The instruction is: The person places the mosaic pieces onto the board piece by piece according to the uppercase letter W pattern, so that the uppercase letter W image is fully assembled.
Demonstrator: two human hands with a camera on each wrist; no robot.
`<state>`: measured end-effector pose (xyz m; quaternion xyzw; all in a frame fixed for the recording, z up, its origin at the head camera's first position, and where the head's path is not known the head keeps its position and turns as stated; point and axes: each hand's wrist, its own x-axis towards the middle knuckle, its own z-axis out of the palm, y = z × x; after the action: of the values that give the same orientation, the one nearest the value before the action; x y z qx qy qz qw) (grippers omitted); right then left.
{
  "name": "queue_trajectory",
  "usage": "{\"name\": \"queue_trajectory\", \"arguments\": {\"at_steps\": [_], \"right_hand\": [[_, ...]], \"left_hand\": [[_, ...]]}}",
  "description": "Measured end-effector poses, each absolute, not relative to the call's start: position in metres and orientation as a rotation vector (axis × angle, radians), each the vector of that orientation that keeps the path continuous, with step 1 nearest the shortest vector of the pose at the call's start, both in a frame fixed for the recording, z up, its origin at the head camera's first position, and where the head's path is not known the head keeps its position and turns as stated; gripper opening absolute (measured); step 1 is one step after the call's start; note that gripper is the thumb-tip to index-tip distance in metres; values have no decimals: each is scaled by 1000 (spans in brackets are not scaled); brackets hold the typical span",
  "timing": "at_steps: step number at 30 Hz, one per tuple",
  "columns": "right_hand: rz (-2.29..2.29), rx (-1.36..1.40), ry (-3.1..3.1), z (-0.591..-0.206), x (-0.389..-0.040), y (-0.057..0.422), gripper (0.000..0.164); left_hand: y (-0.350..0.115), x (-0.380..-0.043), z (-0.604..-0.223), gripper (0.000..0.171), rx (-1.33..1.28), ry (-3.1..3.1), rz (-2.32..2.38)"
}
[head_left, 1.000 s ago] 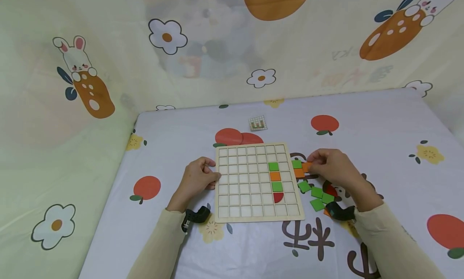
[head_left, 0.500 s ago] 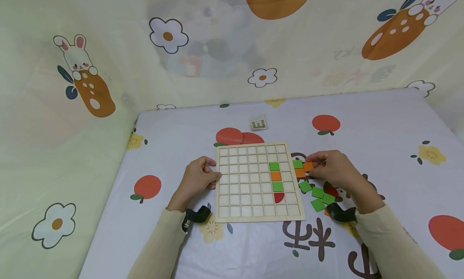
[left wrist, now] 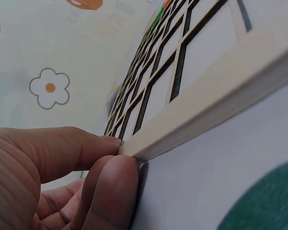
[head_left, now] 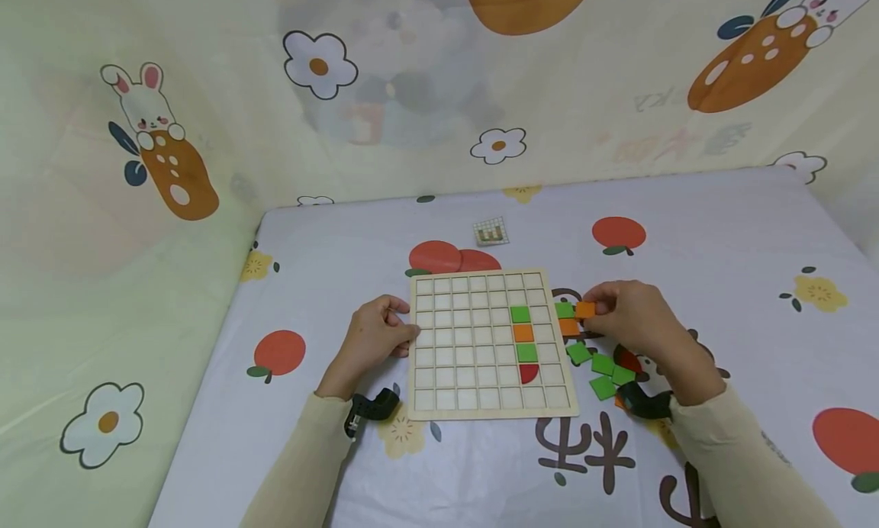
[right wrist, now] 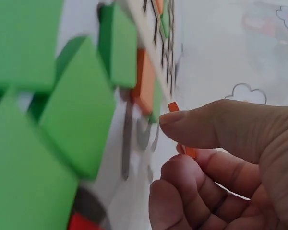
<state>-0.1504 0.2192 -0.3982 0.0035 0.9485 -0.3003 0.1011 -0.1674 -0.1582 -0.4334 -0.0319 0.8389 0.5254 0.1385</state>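
A wooden grid board (head_left: 474,402) lies on the table, with two green tiles, an orange tile and a red quarter-round tile set in one column near its right side. My left hand (head_left: 374,333) is at the board's left edge; in the left wrist view its thumb (left wrist: 81,146) and a curled finger pinch that edge. Beyond the right edge, my right hand (head_left: 628,314) holds an orange square tile (head_left: 585,310) between thumb and fingers. The right wrist view shows this tile on edge, partly hidden behind the thumb (right wrist: 201,124).
Beside the board's right edge lie a green tile (head_left: 565,310) and an orange tile (head_left: 568,327). Nearer me are several loose green tiles (head_left: 603,388) and a red piece (head_left: 626,358), partly under the right wrist. A small pattern card (head_left: 491,232) lies behind the board.
The orange tile in my right hand has come up slightly from beside the loose green and orange tiles, showing more of its face. My left hand stays on the board's edge.
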Motion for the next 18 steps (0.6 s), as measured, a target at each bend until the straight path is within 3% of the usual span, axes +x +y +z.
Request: {"name": "queue_trajectory", "arguments": {"at_steps": [7,18], "right_hand": [[-1043,-49,2755,-394,-150,196,38],[-1142,-172,2652,-396,-155,155,28]], "left_hand": [[-159,-167,-432,33,-95,2427,1516],[-160,-168,-434,33,-74,2402,1556]]}}
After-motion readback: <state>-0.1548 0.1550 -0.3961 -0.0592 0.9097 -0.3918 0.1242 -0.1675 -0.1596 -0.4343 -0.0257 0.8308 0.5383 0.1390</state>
